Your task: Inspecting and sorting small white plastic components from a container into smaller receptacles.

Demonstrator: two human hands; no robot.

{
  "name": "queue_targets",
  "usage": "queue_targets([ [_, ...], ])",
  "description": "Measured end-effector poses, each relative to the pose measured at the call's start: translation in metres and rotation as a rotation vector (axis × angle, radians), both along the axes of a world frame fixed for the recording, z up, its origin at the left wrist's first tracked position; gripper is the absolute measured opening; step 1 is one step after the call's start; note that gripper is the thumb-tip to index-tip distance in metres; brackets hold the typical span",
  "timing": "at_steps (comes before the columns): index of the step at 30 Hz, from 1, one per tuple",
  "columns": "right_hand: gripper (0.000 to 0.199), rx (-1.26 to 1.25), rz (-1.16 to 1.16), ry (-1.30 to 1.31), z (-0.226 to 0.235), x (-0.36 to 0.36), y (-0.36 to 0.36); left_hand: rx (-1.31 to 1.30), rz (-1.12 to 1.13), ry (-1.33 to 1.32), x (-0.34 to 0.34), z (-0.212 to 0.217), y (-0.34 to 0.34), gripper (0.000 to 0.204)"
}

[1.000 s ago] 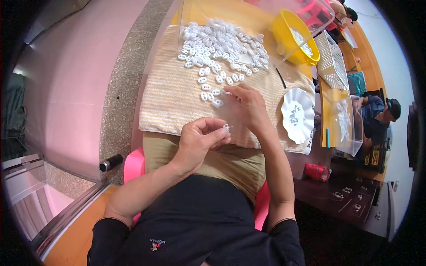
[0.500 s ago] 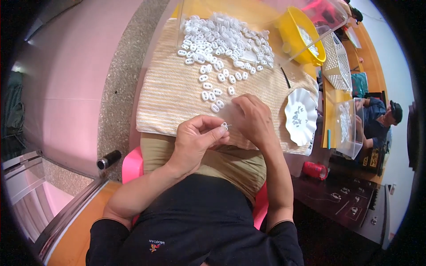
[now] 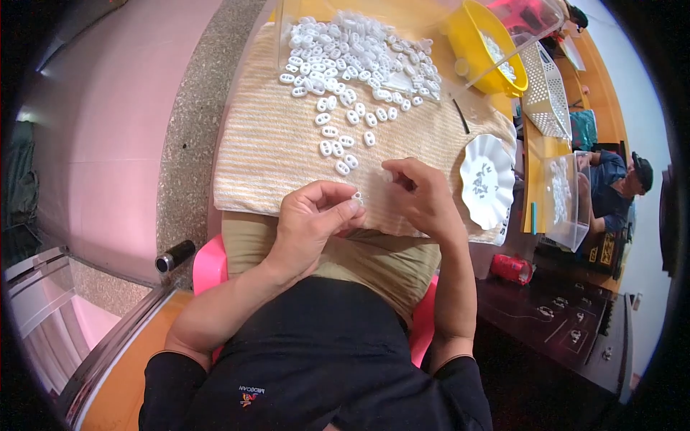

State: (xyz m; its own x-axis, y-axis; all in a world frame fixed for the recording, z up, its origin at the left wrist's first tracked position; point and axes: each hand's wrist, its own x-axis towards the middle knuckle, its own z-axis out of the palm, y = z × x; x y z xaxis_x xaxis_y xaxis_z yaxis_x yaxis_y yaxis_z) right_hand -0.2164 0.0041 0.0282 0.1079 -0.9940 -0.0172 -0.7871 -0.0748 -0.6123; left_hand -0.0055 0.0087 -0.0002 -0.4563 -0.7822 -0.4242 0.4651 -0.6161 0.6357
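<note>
My left hand [image 3: 309, 226] is closed in a pinch on a small white plastic piece [image 3: 357, 196] with a ring-like end, held over the near edge of the towel. To its right and a little apart, my right hand [image 3: 425, 197] has its fingers curled together. Something pale and tiny shows at its fingertips, too blurred to name. Ahead of both hands lie several loose white oval two-holed pieces [image 3: 342, 167], trailing from a large heap of the same pieces [image 3: 338, 50].
A striped towel [image 3: 266, 136] covers the work surface. At right sits a white scalloped dish [image 3: 471, 161] with small grey bits, below a thin black stick [image 3: 461, 116]. Farther off are a yellow basin [image 3: 460, 32], a perforated white basket [image 3: 540, 93] and another person [image 3: 611, 179].
My right hand has drawn slightly away from the left, its fingers curling in with a pale bit at the tips. The left still pinches its white piece. The whole view has shifted slightly.
</note>
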Motion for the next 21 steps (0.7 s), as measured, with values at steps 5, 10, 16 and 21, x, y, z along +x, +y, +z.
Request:
queue_targets([
  [5, 0.027, 0.236, -0.056, -0.646, -0.007, -0.004, 0.010, -0.012, 0.000, 0.024, 0.000, -0.001, 0.000, 0.015],
  [10, 0.033, 0.342, -0.095, -0.814, -0.005, 0.005, 0.015, -0.021, -0.012, 0.037, 0.002, 0.000, -0.001, 0.015],
  [16, 0.035, 0.359, -0.082, -0.907, -0.011, 0.009, 0.018, 0.012, 0.002, 0.047, 0.000, 0.001, -0.001, 0.016],
  [21, 0.033, 0.379, -0.110, -0.970, -0.007, 0.017, 0.018, 0.013, -0.016, 0.022, 0.001, 0.000, -0.001, 0.016],
])
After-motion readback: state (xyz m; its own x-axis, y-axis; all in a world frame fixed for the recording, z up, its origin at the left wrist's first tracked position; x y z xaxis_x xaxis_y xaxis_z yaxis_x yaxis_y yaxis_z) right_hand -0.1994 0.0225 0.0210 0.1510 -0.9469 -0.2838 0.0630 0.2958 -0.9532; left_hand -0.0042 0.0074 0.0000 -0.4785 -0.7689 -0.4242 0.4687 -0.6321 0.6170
